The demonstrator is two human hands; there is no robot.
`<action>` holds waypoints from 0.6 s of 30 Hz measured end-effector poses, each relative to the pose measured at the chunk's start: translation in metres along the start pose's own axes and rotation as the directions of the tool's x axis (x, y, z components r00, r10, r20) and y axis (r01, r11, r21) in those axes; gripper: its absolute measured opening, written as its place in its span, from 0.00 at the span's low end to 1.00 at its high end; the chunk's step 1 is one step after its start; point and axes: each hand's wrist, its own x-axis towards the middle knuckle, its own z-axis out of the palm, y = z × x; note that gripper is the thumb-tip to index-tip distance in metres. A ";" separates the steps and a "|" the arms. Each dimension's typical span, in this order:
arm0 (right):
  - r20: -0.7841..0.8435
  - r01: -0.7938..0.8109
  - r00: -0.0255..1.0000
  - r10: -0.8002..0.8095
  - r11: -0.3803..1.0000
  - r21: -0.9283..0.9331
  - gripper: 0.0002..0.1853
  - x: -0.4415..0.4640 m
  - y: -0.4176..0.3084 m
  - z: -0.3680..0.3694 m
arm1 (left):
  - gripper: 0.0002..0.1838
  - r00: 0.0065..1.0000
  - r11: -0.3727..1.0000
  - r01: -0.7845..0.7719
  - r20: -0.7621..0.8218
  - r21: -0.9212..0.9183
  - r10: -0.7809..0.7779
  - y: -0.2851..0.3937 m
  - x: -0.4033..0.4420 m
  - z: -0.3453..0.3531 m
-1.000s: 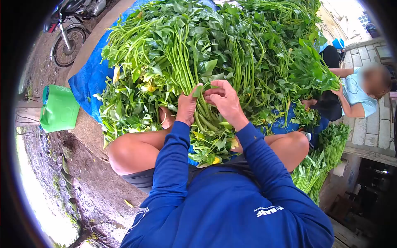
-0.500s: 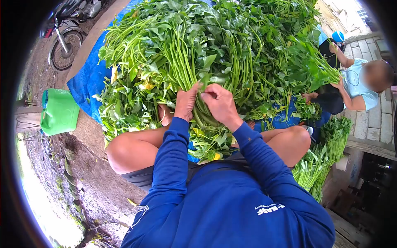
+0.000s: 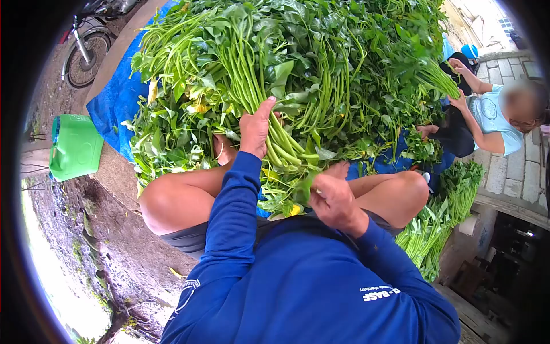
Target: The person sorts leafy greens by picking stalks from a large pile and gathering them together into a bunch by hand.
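Note:
My left hand is wrapped round a bunch of long green leafy stems, thumb up along its near side. The stems' cut ends stick out below the fist, and the leaves lie toward the heap. Closer to my body, my right hand is closed and slightly blurred. A green leaf shows at its fingertips, pinched there. Between my crossed legs lie loose leaves, some yellow. In front spreads a large heap of the same leafy greens.
A blue tarp lies under the heap. At left are a green plastic container and a motorbike. On the right another person holds a bunch of greens. Stacked bunches lie by my right knee.
My right hand has moved from beside the left hand down and right toward my body, with a leaf at its fingertips. My left hand keeps the bunch.

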 end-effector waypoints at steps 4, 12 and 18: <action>0.212 0.056 0.977 -0.015 0.980 -0.190 0.15 -0.019 -0.013 -0.025 | 0.22 1.000 1.000 -0.006 0.011 -0.009 0.006 0.002 0.004 0.000; -0.199 -0.172 0.969 0.145 0.977 -0.128 0.12 0.085 0.031 0.004 | 0.20 0.998 0.999 -0.042 0.043 0.014 0.041 -0.009 0.011 -0.006; -0.266 -0.278 0.928 0.261 0.960 -0.027 0.12 0.100 0.048 0.029 | 0.23 0.995 0.991 -0.093 0.051 0.100 0.088 -0.002 0.002 -0.015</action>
